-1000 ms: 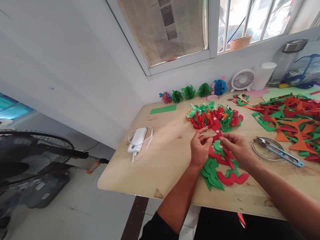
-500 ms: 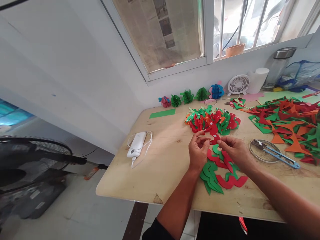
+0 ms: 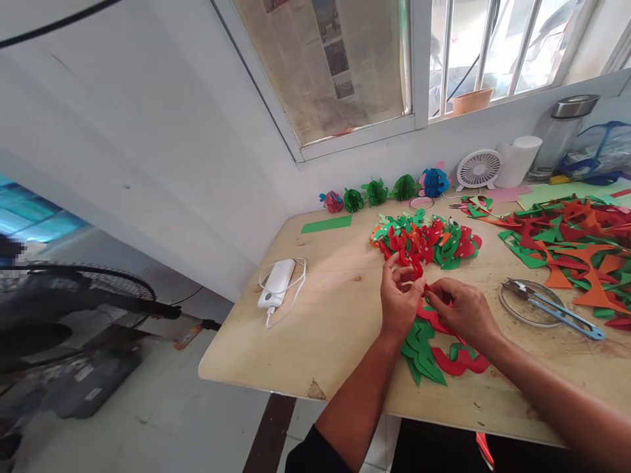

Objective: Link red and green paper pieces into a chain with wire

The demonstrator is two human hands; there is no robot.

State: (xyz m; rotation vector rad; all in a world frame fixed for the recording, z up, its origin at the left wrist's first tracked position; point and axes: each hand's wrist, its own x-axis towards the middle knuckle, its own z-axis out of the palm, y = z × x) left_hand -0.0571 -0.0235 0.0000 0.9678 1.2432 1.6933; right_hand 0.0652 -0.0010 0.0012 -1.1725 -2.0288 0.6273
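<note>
Between the fingertips of my left hand [image 3: 400,292] and my right hand [image 3: 461,303] is a red paper cutout [image 3: 417,268], pinched from both sides. Its lower end is hidden by my fingers. Under and in front of my hands lie more cutouts: wavy red pieces [image 3: 461,361] and a fanned stack of green leaf-shaped pieces [image 3: 424,358]. Just beyond my fingers is a heap of folded red, green and orange paper pieces [image 3: 444,236], several with small white squares on them.
A big pile of red, orange and green paper scraps [image 3: 582,243] covers the right side. Blue-handled snips [image 3: 557,309] lie across a wire coil [image 3: 507,309]. A white power bank [image 3: 277,284] with cable lies left. Paper ornaments [image 3: 377,192] and a small fan [image 3: 479,169] line the wall.
The view has shifted slightly, moving the table a little to the right in the picture. My hands have drawn closer together around the red cutout, and the white square on it no longer shows.
</note>
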